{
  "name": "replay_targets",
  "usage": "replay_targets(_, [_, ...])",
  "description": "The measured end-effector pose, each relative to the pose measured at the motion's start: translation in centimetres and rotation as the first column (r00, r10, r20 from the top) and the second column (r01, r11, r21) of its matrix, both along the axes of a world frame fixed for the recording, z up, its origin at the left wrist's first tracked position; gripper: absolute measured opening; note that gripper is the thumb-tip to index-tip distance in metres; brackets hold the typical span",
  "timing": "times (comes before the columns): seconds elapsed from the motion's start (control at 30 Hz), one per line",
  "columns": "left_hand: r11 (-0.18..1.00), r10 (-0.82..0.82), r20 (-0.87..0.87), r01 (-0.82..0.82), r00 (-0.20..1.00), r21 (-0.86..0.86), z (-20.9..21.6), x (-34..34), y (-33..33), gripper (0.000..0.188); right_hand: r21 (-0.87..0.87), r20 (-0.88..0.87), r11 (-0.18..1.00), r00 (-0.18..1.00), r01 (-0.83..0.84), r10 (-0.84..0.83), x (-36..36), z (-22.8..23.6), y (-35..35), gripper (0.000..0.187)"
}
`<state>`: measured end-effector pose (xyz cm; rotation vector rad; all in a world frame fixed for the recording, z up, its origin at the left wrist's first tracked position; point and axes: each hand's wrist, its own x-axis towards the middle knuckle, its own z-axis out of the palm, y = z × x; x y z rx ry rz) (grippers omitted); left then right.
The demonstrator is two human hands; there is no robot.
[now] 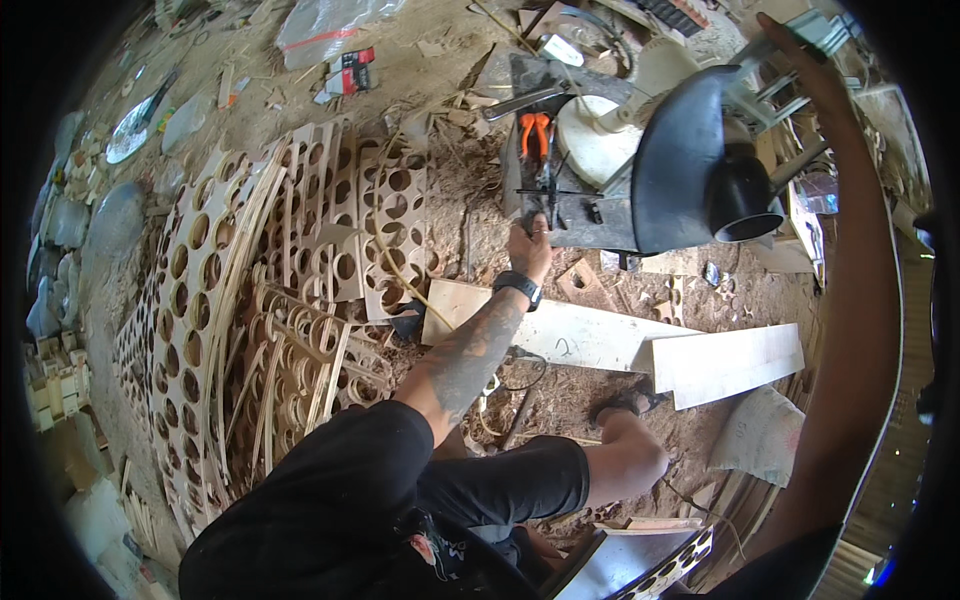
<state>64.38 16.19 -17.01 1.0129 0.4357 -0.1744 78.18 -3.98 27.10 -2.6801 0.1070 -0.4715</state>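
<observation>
Clearly, the left hand (pixel 527 243) has its fingers closed down on a small dark workpiece (pixel 540 205) lying on the metal surface (pixel 585 225) of a drill press, holding it flat just beside the orange pliers (pixel 536 133). The right hand (pixel 795 45) is raised high, its fingers wrapped round the feed lever (pixel 790 50) near the picture's top edge. Between the two hands hangs the black machine head (pixel 690 160).

The risk lies in how close the left fingers sit to the working zone under the head: if the workpiece catches and spins, it could wrench free and drag them with it. The pliers lie loose on the same surface and could be knocked or thrown by vibration.

Further out, two pale boards (pixel 620 345) lie across the floor by the person's foot (pixel 625 405), with a thin cord curling near them, likely to trip anyone stepping back. To the left rises a large heap of hole-cut plywood strips (pixel 280 300), springy and unstable, resting on sawdust.
</observation>
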Motion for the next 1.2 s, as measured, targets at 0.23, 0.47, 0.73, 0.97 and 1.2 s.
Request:
replay_targets(0.23, [0.988, -0.15, 0.038, 0.151, 0.988, -0.029, 0.0, 0.4, 1.6, 0.047, 0.14, 0.101, 0.988, 0.992, 0.067, -0.081, -4.1, -0.7, 4.7, 0.039])
replay_targets(0.47, [0.958, -0.284, 0.058, 0.285, 0.957, -0.023, 0.3, 0.6, 3.2, 0.046, 0.045, 0.194, 0.991, 0.972, 0.126, -0.132, -4.5, -0.3, 1.7, 0.044])
replay_targets(0.73, [0.968, -0.25, -0.038, 0.248, 0.967, -0.047, -4.3, -3.2, 7.5, 0.054, -0.085, 0.283, 0.985, 0.952, 0.148, -0.119, -12.4, 2.7, -4.1, 0.053])
replay_targets(0.97, [0.871, -0.417, -0.247, 0.462, 0.875, 0.164, -11.9, -9.4, 11.6, 0.048, -0.055, 0.446, 0.982, 0.884, 0.179, -0.136, -24.9, -5.0, 0.9, 0.027])
replay_targets(1.2, [0.559, -0.654, -0.338, 0.734, 0.676, 0.387, -11.1, -11.8, 11.3, 0.032, 0.023, 0.358, 0.958, 0.893, 0.285, -0.274, -25.1, -16.8, 0.3, 0.053])
